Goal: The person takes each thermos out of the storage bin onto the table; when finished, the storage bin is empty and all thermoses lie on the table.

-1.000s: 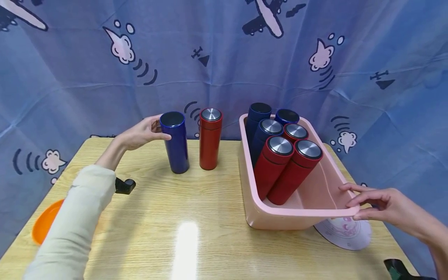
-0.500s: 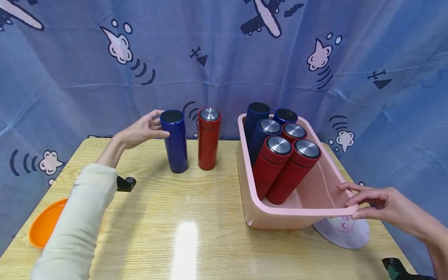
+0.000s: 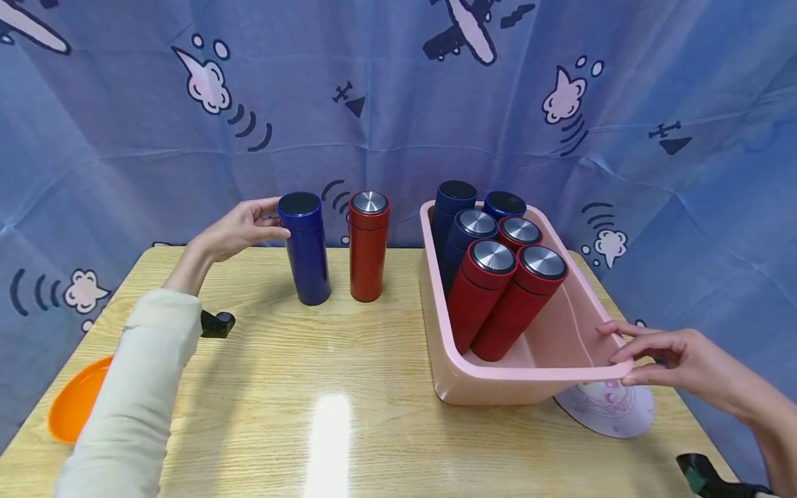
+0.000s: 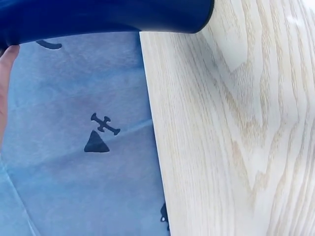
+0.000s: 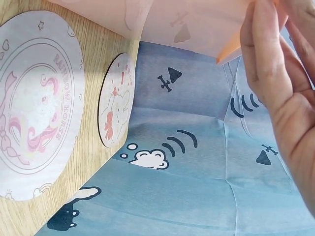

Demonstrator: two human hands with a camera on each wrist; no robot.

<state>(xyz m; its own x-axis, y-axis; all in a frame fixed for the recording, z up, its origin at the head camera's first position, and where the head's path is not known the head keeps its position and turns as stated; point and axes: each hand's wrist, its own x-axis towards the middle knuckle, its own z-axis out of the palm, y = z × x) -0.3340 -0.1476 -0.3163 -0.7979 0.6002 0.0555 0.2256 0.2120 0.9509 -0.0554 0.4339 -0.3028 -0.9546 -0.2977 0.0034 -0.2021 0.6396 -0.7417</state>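
Note:
With thumb and fingers around its upper part, my left hand (image 3: 239, 227) holds a glossy blue thermos (image 3: 306, 256) with a dark lid. Its base is at the table, and in the left wrist view the blue thermos (image 4: 108, 14) crosses the top, with one fingertip against it. Just right of it stands a red thermos (image 3: 369, 252) with a silver lid. My right hand (image 3: 681, 360) pinches the near right corner of the pink bin (image 3: 523, 374). Several thermoses, red (image 3: 523, 304) and dark blue (image 3: 463, 245), stand in the bin, the front ones leaning.
A round mat with a pony picture (image 5: 39, 108) lies partly under the bin, beside a bunny mat (image 5: 117, 101). An orange dish (image 3: 77, 408) sits at the table's left edge, partly behind my sleeve. A patterned blue curtain (image 3: 398, 104) hangs behind the wooden table (image 3: 386, 443).
The blue thermos's top has shifted slightly up and left with my left hand. My right hand keeps its grip on the bin's corner. The whole head view has drifted slightly.

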